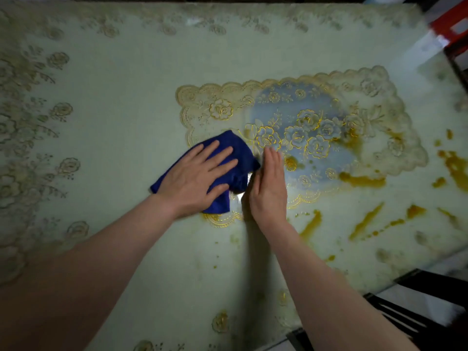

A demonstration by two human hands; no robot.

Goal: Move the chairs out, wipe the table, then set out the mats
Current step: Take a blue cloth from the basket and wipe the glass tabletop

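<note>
A crumpled blue cloth [236, 153] lies on the left end of a lace-edged mat [329, 117] with gold flower patterns. My left hand [195, 176] presses flat on the cloth, fingers spread and straight. My right hand [268, 188] stands on its edge right beside the cloth, fingers straight and together, its side touching the mat. The mat rests on the table [126, 97], whose glossy pale green top carries a floral print. Yellow-brown smears [362, 179] streak the mat's lower right part and the table surface to its right.
More yellow-brown stains [364, 221] run across the table near its right front edge. A dark chair [415, 317] stands at the lower right corner. A red object [450, 24] sits beyond the table's far right corner.
</note>
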